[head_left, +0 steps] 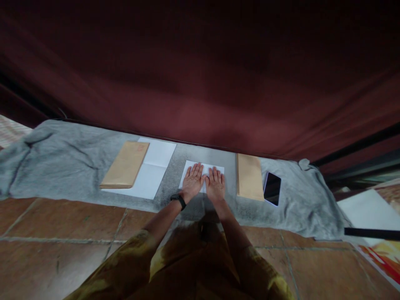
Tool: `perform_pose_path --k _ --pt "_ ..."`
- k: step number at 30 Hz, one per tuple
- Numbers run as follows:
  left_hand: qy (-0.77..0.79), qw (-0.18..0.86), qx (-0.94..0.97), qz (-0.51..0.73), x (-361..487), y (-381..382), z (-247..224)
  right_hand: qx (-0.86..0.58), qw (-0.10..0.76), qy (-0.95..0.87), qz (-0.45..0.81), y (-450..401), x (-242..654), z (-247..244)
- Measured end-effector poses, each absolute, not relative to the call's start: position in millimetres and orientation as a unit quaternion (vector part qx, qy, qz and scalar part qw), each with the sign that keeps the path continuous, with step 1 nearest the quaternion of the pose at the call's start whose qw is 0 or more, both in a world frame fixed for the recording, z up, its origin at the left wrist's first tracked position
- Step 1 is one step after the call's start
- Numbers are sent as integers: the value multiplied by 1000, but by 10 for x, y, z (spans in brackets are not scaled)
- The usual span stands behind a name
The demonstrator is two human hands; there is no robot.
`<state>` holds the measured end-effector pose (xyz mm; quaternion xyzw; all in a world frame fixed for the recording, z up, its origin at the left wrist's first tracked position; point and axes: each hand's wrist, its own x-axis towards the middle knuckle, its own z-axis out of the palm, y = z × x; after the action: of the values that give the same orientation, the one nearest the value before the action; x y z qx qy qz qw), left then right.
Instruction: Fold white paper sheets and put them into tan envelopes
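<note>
Both of my hands lie flat on a small white sheet of paper [204, 167], which looks folded, on the grey cloth. My left hand [193, 180], with a black band on its wrist, covers the paper's left part, fingers stretched out. Beside it, my right hand [215, 183] presses on the right part, its fingers slightly apart; the two thumbs nearly meet. Left of my hands, a stack of brown envelopes [126, 164] rests partly over creased white sheets [156, 166]. To the right lies another brown envelope stack [250, 177].
A phone [272, 189] with a dark screen lies right of the envelopes. Grey cloth [75, 166] covers the long low surface, with a dark red curtain [200, 112] behind it. Brown floor tiles [71, 221] run in front. White paper [370, 210] is at the far right.
</note>
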<state>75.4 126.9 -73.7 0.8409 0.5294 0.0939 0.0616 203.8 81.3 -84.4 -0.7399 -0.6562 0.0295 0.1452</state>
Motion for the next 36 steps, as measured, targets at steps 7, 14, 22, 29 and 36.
perform_pose_path --k 7,14,22,29,36 --pt "568 49 815 103 600 1304 -751 -745 192 -638 -20 785 2177 -924" --pt "590 42 796 127 557 1311 -797 -765 203 -609 -50 774 2249 -945" --pt "585 35 804 103 557 1308 -761 -748 186 -638 -2 911 2074 -806" --pt "578 26 809 101 538 1302 -733 -725 147 -671 52 994 1858 -817" --pt "579 29 810 91 545 1293 -711 -747 147 -647 33 984 1957 -847"
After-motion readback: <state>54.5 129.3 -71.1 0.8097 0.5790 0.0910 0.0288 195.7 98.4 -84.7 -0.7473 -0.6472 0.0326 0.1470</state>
